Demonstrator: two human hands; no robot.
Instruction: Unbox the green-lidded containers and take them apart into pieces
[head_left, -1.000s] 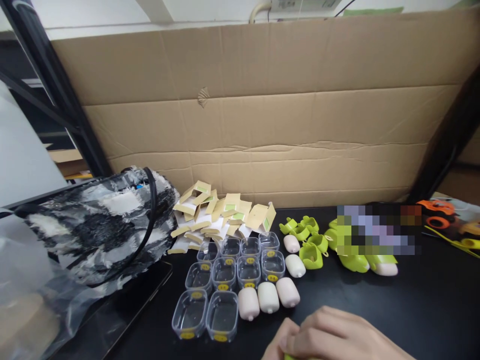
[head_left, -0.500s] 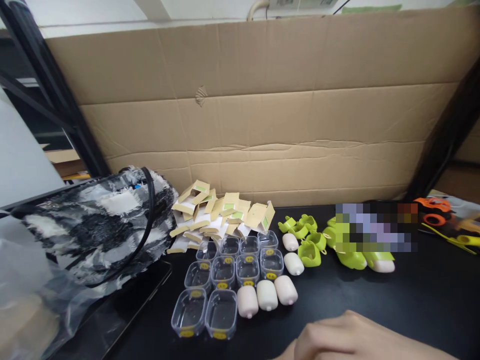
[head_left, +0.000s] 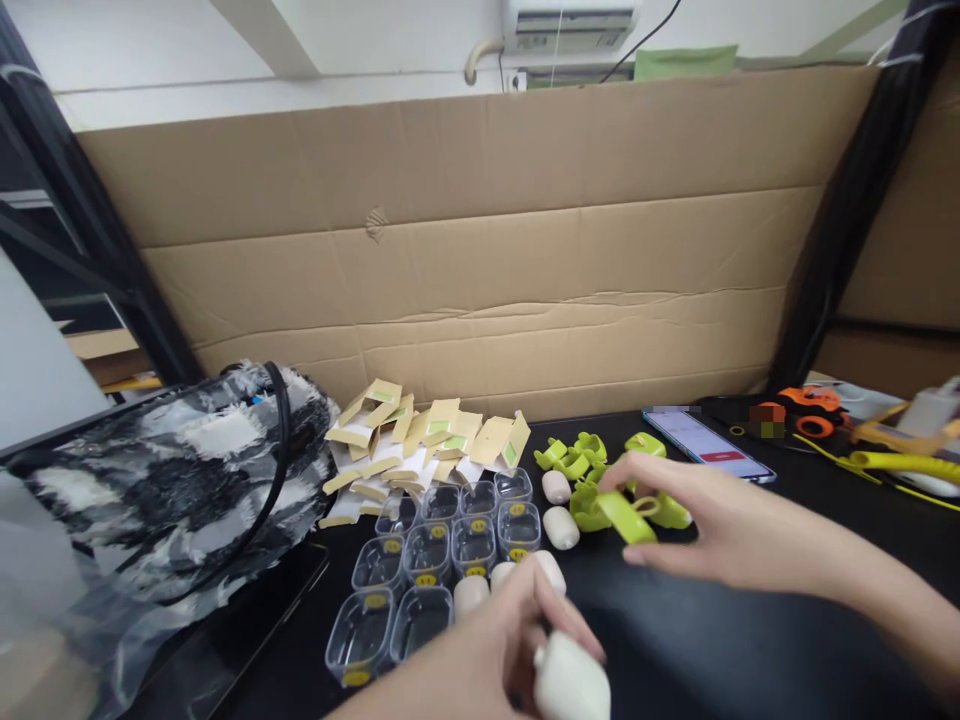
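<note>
My left hand [head_left: 510,625] comes in at the bottom middle, its fingers closed around a white barrel-shaped piece [head_left: 571,680] with a small nub on one end. Between thumb and fingers of my right hand [head_left: 701,515] is a green soft cover [head_left: 628,518], beside a pale cord loop. Several more green covers [head_left: 589,450] lie just behind, partly hidden by the right hand. Two pale barrel-shaped pieces [head_left: 561,528] rest left of these covers. Others, such as a pinkish one [head_left: 471,596], stand behind my left hand, which partly hides them.
Rows of clear plastic boxes [head_left: 427,555] with yellow face stickers stand left of centre. Behind them is a heap of opened small cartons [head_left: 420,440]. A shaggy black-and-white bag [head_left: 195,460] sits left. At right lie a phone [head_left: 701,440] and an orange toy vehicle [head_left: 810,405].
My left hand has come into view with the white piece. My right hand, earlier low at the bottom right, is now further back, holding a green cover. The view has tilted up.
</note>
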